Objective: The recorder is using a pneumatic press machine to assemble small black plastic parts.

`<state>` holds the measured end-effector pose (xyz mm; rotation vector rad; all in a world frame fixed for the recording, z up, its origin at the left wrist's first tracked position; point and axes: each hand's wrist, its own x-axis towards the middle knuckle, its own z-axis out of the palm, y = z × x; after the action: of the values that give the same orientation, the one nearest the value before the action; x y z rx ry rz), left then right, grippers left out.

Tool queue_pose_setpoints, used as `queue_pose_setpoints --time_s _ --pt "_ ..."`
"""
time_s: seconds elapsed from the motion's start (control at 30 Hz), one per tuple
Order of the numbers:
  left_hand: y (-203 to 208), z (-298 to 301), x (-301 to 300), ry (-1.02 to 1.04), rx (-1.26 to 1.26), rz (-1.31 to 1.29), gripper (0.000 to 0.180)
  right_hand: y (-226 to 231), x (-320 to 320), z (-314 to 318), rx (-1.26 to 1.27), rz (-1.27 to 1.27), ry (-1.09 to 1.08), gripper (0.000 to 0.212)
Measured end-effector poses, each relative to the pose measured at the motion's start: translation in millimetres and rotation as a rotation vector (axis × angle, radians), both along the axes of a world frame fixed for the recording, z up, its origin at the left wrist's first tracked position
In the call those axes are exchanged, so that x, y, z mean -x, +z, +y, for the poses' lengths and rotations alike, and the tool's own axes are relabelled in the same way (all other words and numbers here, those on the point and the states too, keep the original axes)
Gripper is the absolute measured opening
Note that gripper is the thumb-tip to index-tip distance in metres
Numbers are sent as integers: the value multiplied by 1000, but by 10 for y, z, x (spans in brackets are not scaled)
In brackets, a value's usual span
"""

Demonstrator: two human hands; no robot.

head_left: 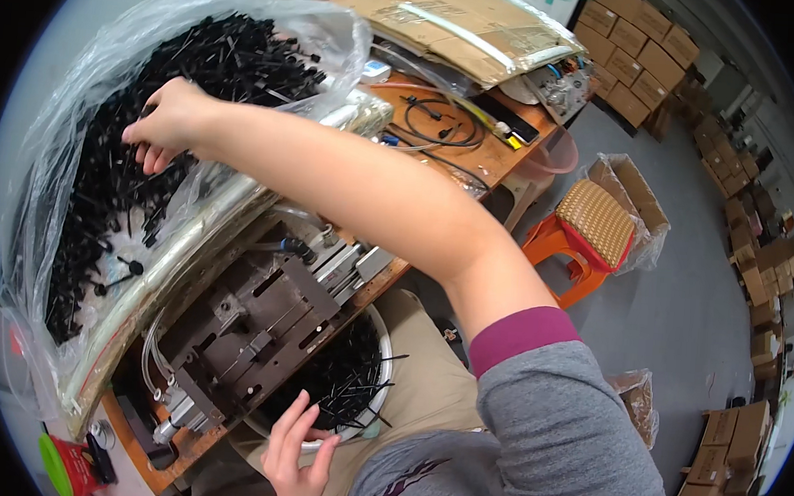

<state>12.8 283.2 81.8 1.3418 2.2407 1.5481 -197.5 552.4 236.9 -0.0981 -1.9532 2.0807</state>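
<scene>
My right hand (170, 127) reaches across to the far left, over a big heap of small black plastic pieces (218, 60) with thin stems and thicker heads. Its fingers are bent and drawn together; whatever they may hold is lost against the black heap. Clear plastic sheeting (48, 163) lines the pile. My left hand (298, 456) is low in the view, empty, its fingers apart, beside a white bucket (387, 375) of black thin-stemmed pieces at my lap. Between the hands sits a dark metal fixture (260, 331) with slots and a small clamp block.
Air tubes and cylinders (185, 414) flank the fixture on the wooden bench (510, 178). Black cable (441, 123) and cardboard (456, 24) lie farther back. An orange stool (580, 232) stands to the right, with stacked boxes (632, 53) beyond. A red-and-green container (65, 469) is at lower left.
</scene>
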Motion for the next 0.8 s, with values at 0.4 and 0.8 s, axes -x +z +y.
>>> queue_pose_setpoints --time_s 0.4,0.8 --pt "538 -3 351 283 -260 -99 62 -434 -1692 -459 130 -283 411 27" --pt "303 29 324 324 34 296 39 -960 -2277 -621 265 -271 106 19"
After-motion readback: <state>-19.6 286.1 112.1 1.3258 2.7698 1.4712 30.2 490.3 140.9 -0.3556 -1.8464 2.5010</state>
